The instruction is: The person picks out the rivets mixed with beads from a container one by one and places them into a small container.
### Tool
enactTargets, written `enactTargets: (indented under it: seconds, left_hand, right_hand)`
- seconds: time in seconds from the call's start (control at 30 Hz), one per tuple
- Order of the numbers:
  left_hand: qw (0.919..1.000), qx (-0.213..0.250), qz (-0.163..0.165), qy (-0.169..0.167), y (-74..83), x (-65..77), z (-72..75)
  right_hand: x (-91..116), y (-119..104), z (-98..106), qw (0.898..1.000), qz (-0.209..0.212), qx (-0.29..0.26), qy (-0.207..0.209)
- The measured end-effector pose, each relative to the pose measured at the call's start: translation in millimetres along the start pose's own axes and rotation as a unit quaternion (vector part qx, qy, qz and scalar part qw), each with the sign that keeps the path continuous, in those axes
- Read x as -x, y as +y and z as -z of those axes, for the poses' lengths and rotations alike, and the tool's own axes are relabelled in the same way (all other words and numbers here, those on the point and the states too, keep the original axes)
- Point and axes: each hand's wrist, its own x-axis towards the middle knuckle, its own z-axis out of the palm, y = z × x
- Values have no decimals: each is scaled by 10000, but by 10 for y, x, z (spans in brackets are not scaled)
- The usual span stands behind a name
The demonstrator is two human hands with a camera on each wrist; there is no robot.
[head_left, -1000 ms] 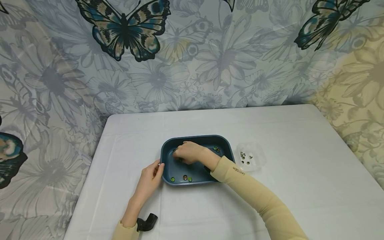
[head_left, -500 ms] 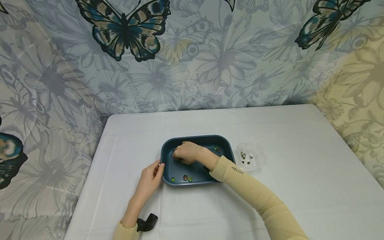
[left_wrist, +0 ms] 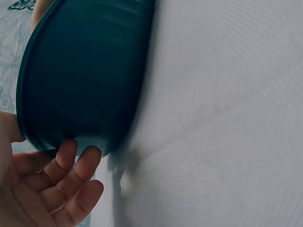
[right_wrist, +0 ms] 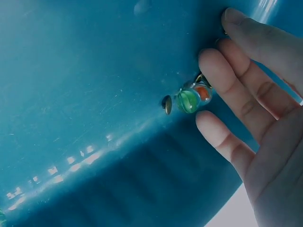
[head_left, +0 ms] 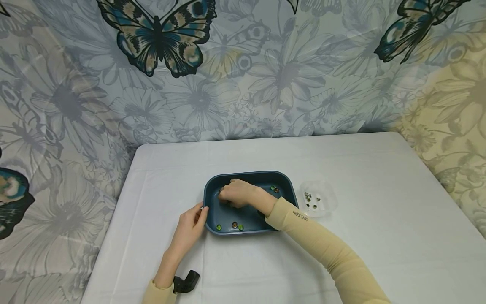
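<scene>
Inside the blue tray (head_left: 252,216), a green marble (right_wrist: 187,100) is seen beside the fingers (right_wrist: 225,80) of the right hand (right_wrist: 274,142); whether anything is pinched cannot be told. Tray gripped by left hand (head_left: 192,220).

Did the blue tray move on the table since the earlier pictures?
No. In the head view, the blue tray lies in the same place against the far edge of the white-covered table; no shift is visible.

In the head view, the right hand (head_left: 240,194) hides its fingertips (right_wrist: 211,61) and part of the tray (head_left: 252,218); the bits (head_left: 309,199) in the box (head_left: 325,207) are too small to tell. The right wrist view crops a green piece (right_wrist: 2,219); the fingertips mostly cover a gold speck (right_wrist: 226,33).
</scene>
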Motion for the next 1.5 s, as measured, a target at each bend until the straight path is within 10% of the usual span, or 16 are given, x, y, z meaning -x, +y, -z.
enactTargets:
  seconds: [1.5]
  left_hand:
    - [10000, -56, -26, 54, -1, -11, -5]
  right_hand:
    - [6, -1, -25, 9999, 53, 8, 117]
